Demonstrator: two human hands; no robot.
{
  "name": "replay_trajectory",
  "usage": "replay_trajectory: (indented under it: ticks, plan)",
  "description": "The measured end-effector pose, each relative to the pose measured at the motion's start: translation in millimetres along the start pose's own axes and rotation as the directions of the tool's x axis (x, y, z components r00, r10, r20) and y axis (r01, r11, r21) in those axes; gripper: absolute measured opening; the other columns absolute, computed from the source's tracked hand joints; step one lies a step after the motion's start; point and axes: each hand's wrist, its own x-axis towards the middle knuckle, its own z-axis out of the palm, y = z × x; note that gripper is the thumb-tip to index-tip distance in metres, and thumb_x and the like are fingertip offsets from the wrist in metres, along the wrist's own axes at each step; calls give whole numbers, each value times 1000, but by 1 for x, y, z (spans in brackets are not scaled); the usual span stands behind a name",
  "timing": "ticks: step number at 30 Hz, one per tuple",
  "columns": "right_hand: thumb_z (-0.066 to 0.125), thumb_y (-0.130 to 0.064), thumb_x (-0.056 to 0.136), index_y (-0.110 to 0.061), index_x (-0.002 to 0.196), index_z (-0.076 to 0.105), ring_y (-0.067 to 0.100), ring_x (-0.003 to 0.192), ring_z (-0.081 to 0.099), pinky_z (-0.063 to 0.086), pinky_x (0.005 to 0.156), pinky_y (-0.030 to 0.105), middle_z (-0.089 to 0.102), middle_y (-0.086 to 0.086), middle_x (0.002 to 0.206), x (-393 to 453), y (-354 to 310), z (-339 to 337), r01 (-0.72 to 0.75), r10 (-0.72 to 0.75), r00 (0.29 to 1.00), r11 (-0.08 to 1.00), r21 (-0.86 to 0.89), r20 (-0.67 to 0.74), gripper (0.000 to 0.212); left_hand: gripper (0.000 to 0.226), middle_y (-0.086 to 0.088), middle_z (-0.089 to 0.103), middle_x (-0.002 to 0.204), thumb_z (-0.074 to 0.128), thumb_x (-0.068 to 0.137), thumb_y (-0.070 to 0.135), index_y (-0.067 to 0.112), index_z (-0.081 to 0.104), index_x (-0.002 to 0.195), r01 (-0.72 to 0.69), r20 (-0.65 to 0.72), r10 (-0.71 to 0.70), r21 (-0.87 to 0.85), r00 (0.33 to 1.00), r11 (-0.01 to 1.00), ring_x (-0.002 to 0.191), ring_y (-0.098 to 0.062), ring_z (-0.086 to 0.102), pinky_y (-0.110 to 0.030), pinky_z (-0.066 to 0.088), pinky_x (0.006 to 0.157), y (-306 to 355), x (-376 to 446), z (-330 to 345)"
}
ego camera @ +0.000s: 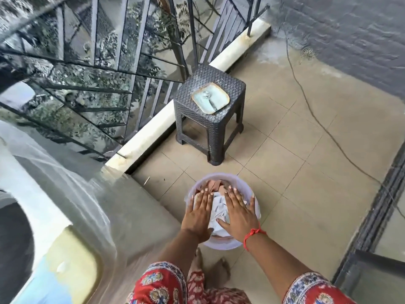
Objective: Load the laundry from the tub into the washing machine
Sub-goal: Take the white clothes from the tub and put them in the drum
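The white washing machine (pixel 26 194), blurred, with a dark round opening, fills the lower left of the view and stands on a raised grey concrete step (pixel 135 207). A dark metal railing (pixel 92 62) runs along the upper left, with leafy trees behind it, and its posts rise from a pale curb. The beige tiled floor (pixel 295 161) spreads across the middle and right, with a thin dark cable (pixel 324 128) trailing over it and a small round drain (pixel 308 51) at the far end.

A dark grey woven-pattern plastic stool (pixel 210 119) stands just beside the curb. On its seat lies a square pale-blue ceramic plate with a brown rim (pixel 217 95), and a metal spoon (pixel 210 100) rests in the plate.

Nearer, a round translucent lilac plastic tub (pixel 223 244) sits on the floor beside the step, close to the person's bare feet. It holds crumpled laundry (pixel 217 205), white cloth at the centre and pinkish cloth at the far side.

Both arms reach down into the tub from red patterned sleeves. The left hand (pixel 198 212) lies flat on the laundry, its fingers (pixel 205 194) spread and straight, gripping nothing. The right hand (pixel 238 211) does the same, palm down and fingers extended, with a red thread bracelet (pixel 252 235) at the wrist.
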Motion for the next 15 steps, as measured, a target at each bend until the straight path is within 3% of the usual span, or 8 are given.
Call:
replay_trajectory:
  ticks: [2,6,7,10,13,15]
  plan:
    - [44,-70,76,-19,152,14,19,148,7,-5,111,57,3,-3,160,15,5,20,-4,4,1000,1000,13,-1,96,112,-12,-15,160,58,84,55,8,-22,146,22,46,-23,16,999,1000,145,-31,-17,-55,-10,116,-2,17,16]
    - [53,-73,73,-30,151,6,22,147,-10,2,108,70,-13,-4,161,42,13,63,-47,46,998,998,33,36,101,111,-8,-23,158,54,82,63,19,-26,145,78,123,-83,48,989,996,142,-36,-23,-68,-20,101,1,51,54]
    - [54,-77,68,-33,150,5,25,147,-11,4,107,71,-13,-3,161,47,15,73,-71,68,996,997,37,59,105,109,-7,-26,157,52,82,65,22,-26,145,89,148,-94,37,985,995,141,-36,-25,-72,-17,101,1,58,62]
    - [61,-81,50,-38,145,11,35,145,9,22,103,73,3,3,160,65,22,109,-140,132,985,987,75,111,116,110,-5,-29,156,54,80,67,28,-26,145,108,193,-106,0,976,994,140,-35,-28,-78,-3,102,-2,81,98]
    - [65,-82,44,-40,147,7,38,143,12,26,98,76,12,7,161,83,28,143,-181,164,969,981,76,187,125,114,-3,-30,156,56,78,69,31,-29,143,109,241,-101,-21,965,994,140,-36,-28,-79,7,101,-7,104,133]
    - [63,-81,54,-44,147,-10,35,146,-6,17,100,78,-10,4,162,97,31,163,-174,161,962,984,40,222,123,117,-3,-32,155,60,76,69,32,-30,142,121,269,-103,-52,958,991,140,-36,-29,-80,11,101,-10,120,152]
